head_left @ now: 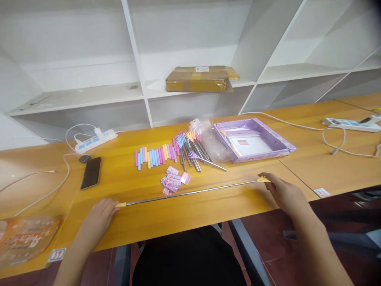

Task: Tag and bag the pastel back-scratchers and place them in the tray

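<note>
A telescopic back scratcher (190, 193) stretches lengthwise between my two hands, its metal rod drawn out long above the table's front part. My left hand (102, 212) is closed around its yellow handle. At the other end, my right hand (281, 190) grips the yellow claw-shaped head. Beyond the rod lies a pile of back scratchers (192, 149) with blue, yellow, pink and purple heads. Left of them, coloured handle sleeves (154, 156) lie in a row. Several small printed cards (172, 180) overlap just behind the rod.
A purple display box (253, 141) holding a few back scratchers stands right of a clear plastic bag (211, 141). Leftward are a phone (91, 173), a power strip (97, 141) and an orange-printed bag (28, 240). Another power strip (354, 124) lies right; a cardboard box (201, 79) sits on the shelf.
</note>
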`<state>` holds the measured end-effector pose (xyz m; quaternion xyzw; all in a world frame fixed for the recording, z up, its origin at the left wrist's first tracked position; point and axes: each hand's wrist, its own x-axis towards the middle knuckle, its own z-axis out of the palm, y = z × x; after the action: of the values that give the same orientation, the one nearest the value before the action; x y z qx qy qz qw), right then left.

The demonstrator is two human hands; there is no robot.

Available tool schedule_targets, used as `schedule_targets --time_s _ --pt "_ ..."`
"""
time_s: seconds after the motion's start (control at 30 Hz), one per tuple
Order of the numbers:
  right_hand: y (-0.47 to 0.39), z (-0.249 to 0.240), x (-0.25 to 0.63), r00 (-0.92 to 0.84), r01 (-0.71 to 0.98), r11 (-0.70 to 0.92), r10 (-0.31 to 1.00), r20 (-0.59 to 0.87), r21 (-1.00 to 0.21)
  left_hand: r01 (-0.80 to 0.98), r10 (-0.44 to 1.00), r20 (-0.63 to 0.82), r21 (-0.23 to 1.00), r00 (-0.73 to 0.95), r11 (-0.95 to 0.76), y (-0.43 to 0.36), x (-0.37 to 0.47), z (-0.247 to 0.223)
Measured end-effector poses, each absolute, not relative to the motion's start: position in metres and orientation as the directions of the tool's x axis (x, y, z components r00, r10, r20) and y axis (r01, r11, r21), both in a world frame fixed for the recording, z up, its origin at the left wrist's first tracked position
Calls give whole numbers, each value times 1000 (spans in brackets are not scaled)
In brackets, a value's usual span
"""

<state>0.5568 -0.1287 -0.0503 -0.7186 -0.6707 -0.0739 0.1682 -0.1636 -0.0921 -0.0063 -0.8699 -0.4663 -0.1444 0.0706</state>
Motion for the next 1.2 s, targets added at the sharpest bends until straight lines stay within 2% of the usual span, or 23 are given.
schedule_targets --time_s 0.17,0.27,0.4,0.53,0.63,0.7,0.77,0.87,0.93,1.07,1.2 --pt "-128 -42 542 240 955 -187 942 233 -230 820 779 343 44 524 -571 -91 -161 -5" --pt "-128 -37 534 303 939 -250 927 222 -237 820 781 353 61 516 -569 -90 -158 -5" --pt "-125 -25 520 299 943 -249 926 230 -221 823 767 421 76 485 -563 -88 -161 0" --pt "-111 -6 474 126 989 -101 956 266 -104 786 691 503 37 519 -617 -87 -146 8" --pt "-100 5 406 -73 997 75 971 229 2 787 682 522 33 512 -616 -88 -103 8" --pt "-98 7 354 -191 982 189 961 200 30 778 663 558 50 498 -626 -87 -65 4" --pt "-99 5 309 -289 956 292 930 225 21 750 661 554 95 507 -655 -86 -31 -2" --pt "-104 -4 273 -323 937 350 888 326 -24 735 706 542 218 456 -642 -84 -4 -14" --pt "-103 -11 266 -320 930 360 888 329 -68 731 731 524 268 437 -628 -85 -2 -24" --pt "-97 -17 260 -292 936 315 944 151 -157 760 791 453 309 411 -572 -87 -15 -43" --pt "-97 -14 246 -303 935 301 953 18 -185 768 846 372 382 382 -514 -87 -26 -45"
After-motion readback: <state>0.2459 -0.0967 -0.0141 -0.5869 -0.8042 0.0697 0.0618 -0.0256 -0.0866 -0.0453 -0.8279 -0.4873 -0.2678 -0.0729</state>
